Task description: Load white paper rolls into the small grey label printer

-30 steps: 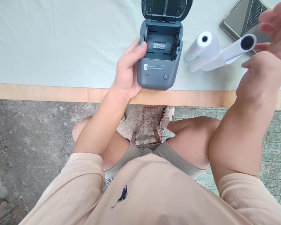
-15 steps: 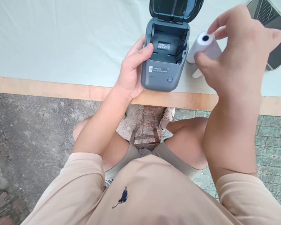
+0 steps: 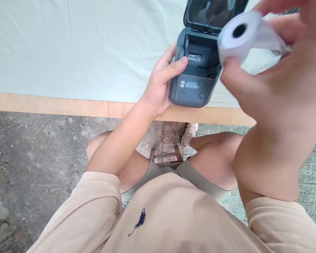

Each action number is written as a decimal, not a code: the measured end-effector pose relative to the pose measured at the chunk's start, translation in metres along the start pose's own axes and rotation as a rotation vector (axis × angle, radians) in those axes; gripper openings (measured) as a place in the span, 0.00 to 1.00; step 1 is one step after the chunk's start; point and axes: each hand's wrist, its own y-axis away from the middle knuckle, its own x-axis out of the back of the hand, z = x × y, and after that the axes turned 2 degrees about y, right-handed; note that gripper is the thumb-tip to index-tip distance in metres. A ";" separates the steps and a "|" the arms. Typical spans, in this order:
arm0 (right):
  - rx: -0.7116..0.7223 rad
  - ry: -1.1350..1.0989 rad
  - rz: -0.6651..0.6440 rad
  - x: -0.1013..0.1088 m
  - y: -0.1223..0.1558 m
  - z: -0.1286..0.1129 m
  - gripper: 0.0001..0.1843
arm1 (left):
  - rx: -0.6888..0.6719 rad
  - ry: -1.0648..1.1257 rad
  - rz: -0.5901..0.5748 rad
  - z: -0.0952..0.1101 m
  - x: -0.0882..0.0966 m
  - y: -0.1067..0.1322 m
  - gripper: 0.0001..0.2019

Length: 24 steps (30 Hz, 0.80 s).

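**Paper roll (image 3: 242, 35) up in the right hand (image 3: 279, 80), just beside the open printer (image 3: 192, 88)**

Gripping the paper roll with the right hand now, thumb underneath and fingers curled over the far side, closed right around it. Holding it raised off the surface (image 3: 81, 45), close to the lens, hollow core facing the camera, overlapping the right-hand corner of the printer's open bay. Blurring a good deal here, both roll and hand, so not making out the fingertips cleanly.

Over on the other side, clasping the printer with the left hand (image 3: 160, 84): thumb lying across the top left rim, palm and fingers pressed against the left wall. Resting the printer flat on the pale surface, right by the wooden front edge (image 3: 68, 105), lid (image 3: 213, 10) hinged back and standing up behind the bay. Showing a small white-printed label (image 3: 195, 57) inside the bay and a round button (image 3: 201, 95) on the front face.

Down below, sitting with knees apart, a small wooden stool (image 3: 165, 156) and one pale shoe (image 3: 189, 130) peeking between them on the paved ground.
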 end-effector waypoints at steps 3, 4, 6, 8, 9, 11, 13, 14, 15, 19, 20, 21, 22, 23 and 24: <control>0.146 0.634 -0.016 -0.012 -0.008 -0.011 0.20 | -0.034 0.007 -0.035 0.000 -0.003 0.001 0.09; 0.123 0.733 -0.035 -0.016 -0.011 -0.014 0.18 | -0.038 0.006 -0.037 0.000 -0.004 0.001 0.09; 0.056 0.850 -0.092 -0.023 -0.018 -0.018 0.16 | -0.045 -0.002 -0.031 0.000 -0.006 0.001 0.10; 0.013 0.909 -0.155 -0.027 -0.023 -0.020 0.16 | -0.044 -0.018 -0.020 0.000 -0.007 0.000 0.12; 0.003 0.922 -0.177 -0.028 -0.025 -0.021 0.16 | -0.039 -0.024 -0.014 0.001 -0.007 0.000 0.12; 0.003 0.925 -0.201 -0.027 -0.025 -0.023 0.18 | -0.033 -0.018 -0.005 0.001 -0.006 0.000 0.12; 0.018 0.912 -0.196 -0.023 -0.021 -0.023 0.22 | -0.019 0.018 -0.014 0.002 -0.005 0.000 0.10; 0.025 0.906 -0.175 -0.021 -0.018 -0.022 0.23 | -0.018 0.048 -0.020 0.002 -0.005 0.000 0.09; 0.026 0.896 -0.149 -0.019 -0.014 -0.021 0.23 | -0.020 0.077 -0.026 0.002 -0.004 0.000 0.08; 0.042 0.803 -0.041 -0.023 0.003 -0.018 0.17 | -0.031 0.121 -0.028 0.002 -0.002 0.000 0.08; 0.057 0.774 -0.036 -0.026 0.007 -0.018 0.15 | -0.029 0.113 -0.024 0.002 -0.002 0.000 0.08; 0.078 0.749 -0.040 -0.029 0.010 -0.018 0.13 | -0.028 0.104 -0.018 0.003 -0.003 0.000 0.07; 0.101 0.725 -0.054 -0.032 0.014 -0.019 0.12 | -0.028 0.095 -0.012 0.003 -0.003 0.001 0.07; 0.126 0.699 -0.079 -0.033 0.016 -0.020 0.10 | -0.028 0.086 -0.007 0.004 -0.003 0.001 0.07; 0.153 0.663 -0.106 -0.034 0.018 -0.020 0.10 | -0.023 0.078 -0.006 0.005 -0.004 0.002 0.06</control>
